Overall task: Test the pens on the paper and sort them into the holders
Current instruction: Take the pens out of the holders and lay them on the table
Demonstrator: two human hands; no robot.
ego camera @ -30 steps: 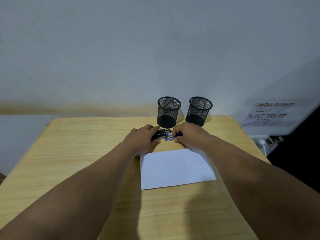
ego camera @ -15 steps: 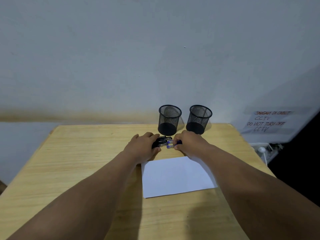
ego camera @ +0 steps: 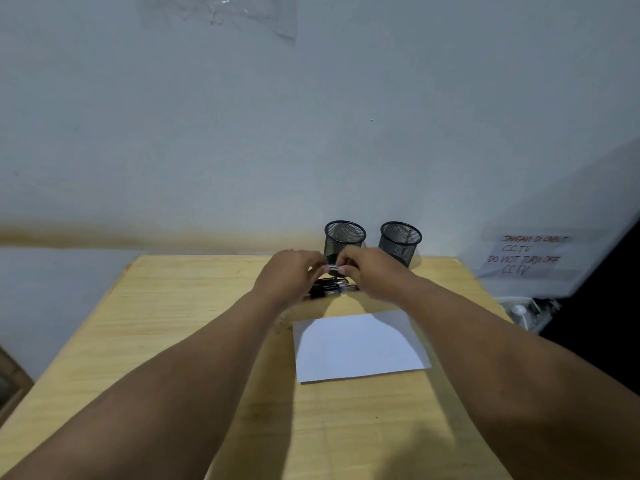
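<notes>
Both hands are raised above a small pile of dark pens (ego camera: 329,287) lying on the wooden table (ego camera: 194,327). My left hand (ego camera: 289,273) and my right hand (ego camera: 367,271) each grip one end of a single pen (ego camera: 331,268), held level between them in front of the left mesh holder (ego camera: 344,239). A second black mesh holder (ego camera: 400,242) stands to its right. A blank white sheet of paper (ego camera: 360,346) lies nearer to me, under my right forearm.
The table stands against a pale wall. A handwritten CCTV notice (ego camera: 526,254) hangs at the right, with a white plug and cables (ego camera: 523,311) below it past the table's right edge. A dark object (ego camera: 8,382) sits low at the left.
Both hands have lifted off the pile, carrying one pen up between them. The other pens stay on the table. The camera has tilted upward slightly.
</notes>
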